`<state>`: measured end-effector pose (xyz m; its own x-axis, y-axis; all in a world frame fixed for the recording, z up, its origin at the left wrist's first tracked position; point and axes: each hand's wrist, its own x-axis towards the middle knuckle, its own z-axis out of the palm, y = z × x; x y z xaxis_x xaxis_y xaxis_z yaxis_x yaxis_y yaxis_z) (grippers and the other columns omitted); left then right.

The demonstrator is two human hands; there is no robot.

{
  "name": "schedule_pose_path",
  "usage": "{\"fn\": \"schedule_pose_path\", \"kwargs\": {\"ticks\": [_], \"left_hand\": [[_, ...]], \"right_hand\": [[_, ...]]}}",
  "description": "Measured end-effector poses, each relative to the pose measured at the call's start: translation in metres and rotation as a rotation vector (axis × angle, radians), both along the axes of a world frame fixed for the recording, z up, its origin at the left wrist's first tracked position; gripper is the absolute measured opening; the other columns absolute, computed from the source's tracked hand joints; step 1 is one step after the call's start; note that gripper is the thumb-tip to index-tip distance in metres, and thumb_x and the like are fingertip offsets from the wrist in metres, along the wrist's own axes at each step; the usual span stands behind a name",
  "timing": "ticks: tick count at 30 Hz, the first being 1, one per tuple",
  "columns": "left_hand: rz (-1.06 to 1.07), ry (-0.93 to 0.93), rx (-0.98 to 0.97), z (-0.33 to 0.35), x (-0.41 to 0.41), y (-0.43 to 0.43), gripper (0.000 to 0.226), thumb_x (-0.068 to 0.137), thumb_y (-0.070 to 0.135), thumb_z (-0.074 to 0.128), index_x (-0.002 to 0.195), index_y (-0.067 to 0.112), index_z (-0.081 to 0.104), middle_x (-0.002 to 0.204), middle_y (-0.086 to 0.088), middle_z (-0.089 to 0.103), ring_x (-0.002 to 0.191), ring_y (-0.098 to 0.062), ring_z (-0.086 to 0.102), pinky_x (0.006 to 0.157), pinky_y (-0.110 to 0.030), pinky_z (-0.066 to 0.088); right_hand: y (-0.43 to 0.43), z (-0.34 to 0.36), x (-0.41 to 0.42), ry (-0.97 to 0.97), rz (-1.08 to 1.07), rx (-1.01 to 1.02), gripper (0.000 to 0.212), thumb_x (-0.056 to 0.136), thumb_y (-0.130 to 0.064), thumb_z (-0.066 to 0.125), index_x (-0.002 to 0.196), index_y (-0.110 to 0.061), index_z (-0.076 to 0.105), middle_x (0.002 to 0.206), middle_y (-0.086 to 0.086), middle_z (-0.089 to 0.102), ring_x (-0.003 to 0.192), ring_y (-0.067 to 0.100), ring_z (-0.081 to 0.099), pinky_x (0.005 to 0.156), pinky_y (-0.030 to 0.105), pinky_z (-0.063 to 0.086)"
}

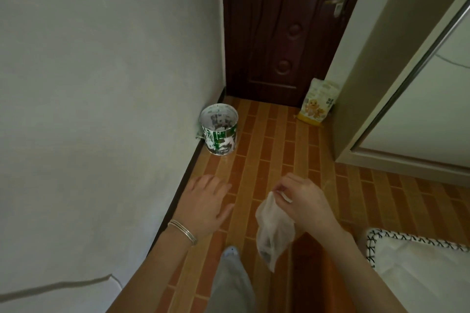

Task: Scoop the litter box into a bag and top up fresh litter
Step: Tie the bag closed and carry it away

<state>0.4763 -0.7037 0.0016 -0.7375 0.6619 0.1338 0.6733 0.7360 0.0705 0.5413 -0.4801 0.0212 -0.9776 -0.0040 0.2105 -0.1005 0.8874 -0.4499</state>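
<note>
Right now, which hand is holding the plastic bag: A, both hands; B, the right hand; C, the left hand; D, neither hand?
B: the right hand pinches the top of the plastic bag, which hangs below it, while the left hand is spread open and holds nothing.

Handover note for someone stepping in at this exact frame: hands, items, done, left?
Left hand: open, holds nothing.
Right hand: pinches the top of a translucent plastic bag with something dark at its bottom.
Paint-streaked bucket stands by the left wall; yellow-and-white sack, possibly litter, leans beside the door.
Litter box not in view.
Scooping looks done; binning the bag and topping up likely remain.
</note>
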Motion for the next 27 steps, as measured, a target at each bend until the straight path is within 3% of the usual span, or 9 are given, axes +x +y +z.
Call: {"fn": "schedule_pose_path", "kwargs": {"ticks": [11, 19, 24, 27], "left_hand": [[0.03, 0.077, 0.021, 0.009, -0.176, 0.001, 0.047, 0.082, 0.047, 0.037, 0.101, 0.016, 0.068, 0.103, -0.002, 0.067, 0.096, -0.024, 0.062, 0.084, -0.04, 0.05], [0.048, 0.065, 0.055, 0.005, -0.257, -0.002, 0.044, 0.081, 0.045, 0.04, 0.102, 0.017, 0.067, 0.102, -0.003, 0.067, 0.096, -0.026, 0.063, 0.083, -0.042, 0.051], [0.082, 0.037, 0.049, -0.009, -0.297, 0.0, 0.045, 0.08, 0.045, 0.041, 0.105, 0.017, 0.067, 0.103, -0.003, 0.068, 0.095, -0.026, 0.064, 0.084, -0.041, 0.05], [0.105, 0.045, 0.029, -0.016, -0.328, 0.005, 0.041, 0.078, 0.042, 0.052, 0.106, 0.016, 0.067, 0.103, -0.004, 0.068, 0.093, -0.026, 0.065, 0.082, -0.042, 0.051]], "right_hand": [[-0.007, 0.009, -0.181, -0.047, 0.055, -0.114, 0.011, 0.078, -0.011, 0.068, 0.087, -0.018, 0.068, 0.084, -0.016, 0.059, 0.079, -0.001, 0.057, 0.066, 0.019, 0.047], [-0.004, 0.008, -0.283, -0.043, 0.051, -0.109, 0.012, 0.079, -0.012, 0.066, 0.089, -0.019, 0.067, 0.085, -0.013, 0.059, 0.077, 0.006, 0.059, 0.067, 0.019, 0.047], [0.003, -0.004, -0.34, -0.092, 0.078, -0.102, 0.011, 0.081, -0.013, 0.063, 0.09, -0.019, 0.067, 0.086, -0.009, 0.061, 0.079, 0.008, 0.059, 0.067, 0.028, 0.05], [0.007, -0.012, -0.373, -0.109, 0.119, -0.131, 0.011, 0.08, -0.013, 0.064, 0.088, -0.019, 0.067, 0.085, -0.009, 0.061, 0.078, 0.006, 0.058, 0.067, 0.024, 0.05]]}}
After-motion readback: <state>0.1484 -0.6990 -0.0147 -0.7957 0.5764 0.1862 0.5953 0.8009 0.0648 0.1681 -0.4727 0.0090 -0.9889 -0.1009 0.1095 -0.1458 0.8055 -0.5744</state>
